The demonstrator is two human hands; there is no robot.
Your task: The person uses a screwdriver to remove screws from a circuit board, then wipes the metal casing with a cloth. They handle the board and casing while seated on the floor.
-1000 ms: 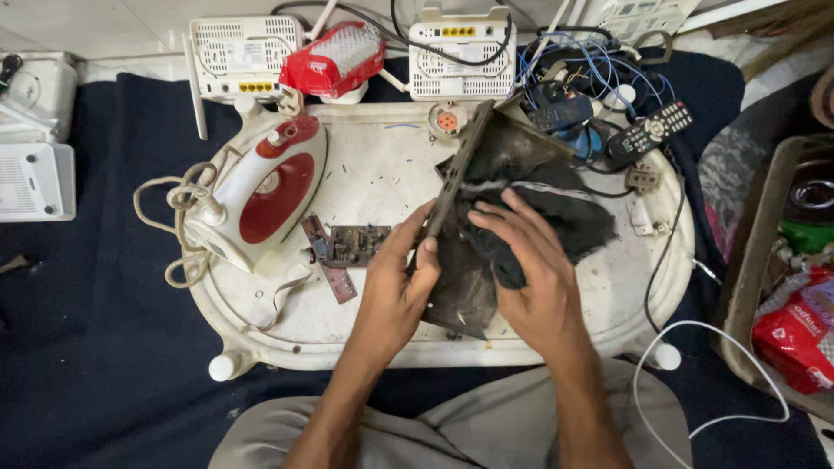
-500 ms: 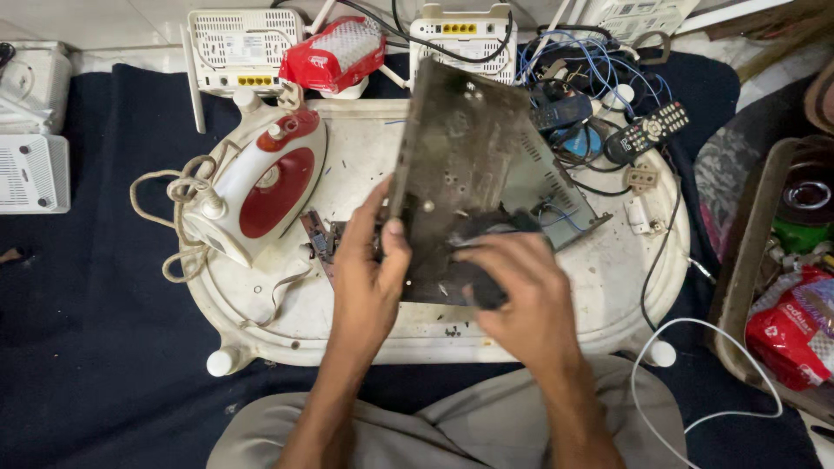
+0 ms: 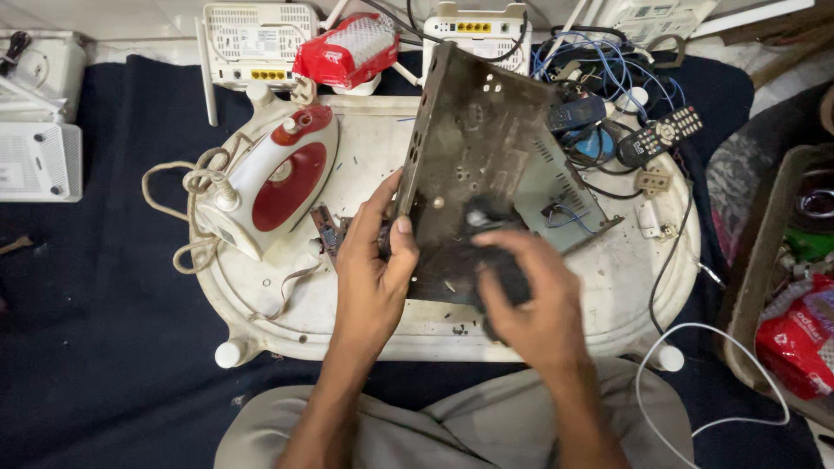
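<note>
My left hand (image 3: 372,269) grips the left edge of a dirty grey metal chassis plate (image 3: 469,148), tilted up over a white oval tray table (image 3: 373,161). My right hand (image 3: 530,300) presses a dark cloth (image 3: 499,260) against the lower face of the plate. The plate has several small holes and a rusty, dusty surface. Behind the plate's right side lies a grey panel (image 3: 556,187) with short wires.
A red and white clothes iron (image 3: 269,178) with a coiled cord lies on the tray's left. A small circuit board (image 3: 326,233) lies beside my left hand. White routers (image 3: 256,39), a red packet (image 3: 347,48), a remote (image 3: 660,135) and tangled cables sit at the back. A box with packets (image 3: 795,330) stands right.
The metal plate has been turned from edge-on to tilted up with its flat face toward me. My right hand has moved down with the cloth onto the plate's lower face.
</note>
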